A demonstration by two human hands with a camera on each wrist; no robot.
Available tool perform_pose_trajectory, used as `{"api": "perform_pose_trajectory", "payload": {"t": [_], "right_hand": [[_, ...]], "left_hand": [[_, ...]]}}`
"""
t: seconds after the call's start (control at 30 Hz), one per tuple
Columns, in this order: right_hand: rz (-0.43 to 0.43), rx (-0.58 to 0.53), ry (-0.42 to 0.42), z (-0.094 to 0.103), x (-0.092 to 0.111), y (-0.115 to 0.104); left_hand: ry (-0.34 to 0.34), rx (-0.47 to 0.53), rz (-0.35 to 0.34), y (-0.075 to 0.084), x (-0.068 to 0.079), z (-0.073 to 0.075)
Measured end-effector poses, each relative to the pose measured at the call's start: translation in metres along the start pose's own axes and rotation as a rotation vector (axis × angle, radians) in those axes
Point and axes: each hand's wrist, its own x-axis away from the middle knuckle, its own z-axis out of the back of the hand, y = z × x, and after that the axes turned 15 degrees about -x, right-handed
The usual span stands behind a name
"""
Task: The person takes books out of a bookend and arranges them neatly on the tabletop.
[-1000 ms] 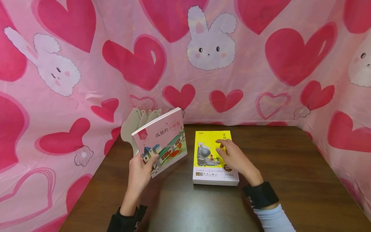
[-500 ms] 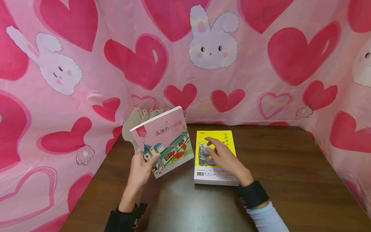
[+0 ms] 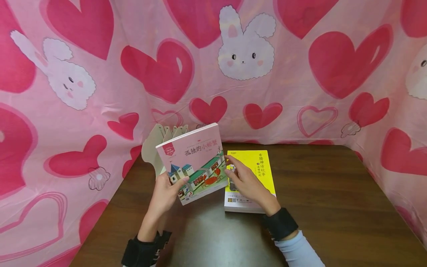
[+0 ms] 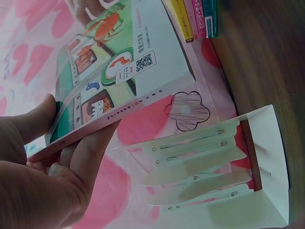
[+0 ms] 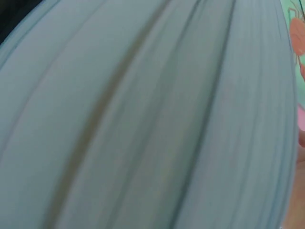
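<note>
My left hand (image 3: 168, 191) grips a thin pink picture book (image 3: 191, 172) by its lower left corner, thumb across the cover, and holds it tilted above the table. A red crab and houses are drawn on that cover. My right hand (image 3: 248, 181) is at the book's right edge with bent fingers; whether they touch it I cannot tell. Below that hand lies a yellow-and-white book (image 3: 251, 163), partly covered by it. In the left wrist view the yellow spine (image 4: 180, 19) tops a stack with pink and teal spines. Blurred page edges (image 5: 143, 119) fill the right wrist view.
A pale desktop book rack (image 4: 200, 186) with several upright dividers stands on the left, partly behind the pink book. The brown wooden table (image 3: 333, 207) is enclosed by a pink curtain (image 3: 293, 122) printed with hearts and rabbits.
My right hand has moved left across the yellow book to the pink book's edge. The pink book has shifted slightly right and turned to face the camera more.
</note>
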Motion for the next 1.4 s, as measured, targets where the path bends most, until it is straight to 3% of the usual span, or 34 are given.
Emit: {"api": "perform_pose_trajectory", "payload": {"t": [0.4, 0.6, 0.73, 0.93, 1.07, 1.17, 1.27, 1.4], "right_hand": [[0.043, -0.027, -0.034, -0.013, -0.001, -0.001], [0.054, -0.003, -0.002, -0.012, 0.002, 0.0], [0.048, -0.011, -0.001, -0.01, 0.003, -0.001], [0.059, -0.055, -0.003, -0.008, 0.003, -0.001], [0.067, -0.09, -0.004, -0.007, 0.003, -0.001], [0.055, -0.111, -0.003, -0.007, 0.003, -0.002], [0.034, -0.115, 0.002, -0.006, 0.004, -0.002], [0.018, -0.104, 0.01, -0.002, 0.005, -0.002]], "left_hand": [[-0.03, 0.046, -0.014, 0.004, 0.001, -0.004], [0.022, 0.058, -0.024, 0.006, 0.002, -0.009], [0.056, 0.079, 0.006, 0.007, 0.002, -0.014], [0.198, 0.201, 0.048, 0.007, 0.002, -0.027], [0.343, 0.263, -0.007, 0.007, 0.0, -0.038], [0.413, 0.258, -0.065, 0.006, -0.001, -0.044], [0.425, 0.245, -0.098, 0.004, -0.002, -0.049], [0.387, 0.182, -0.111, 0.001, -0.001, -0.052]]}}
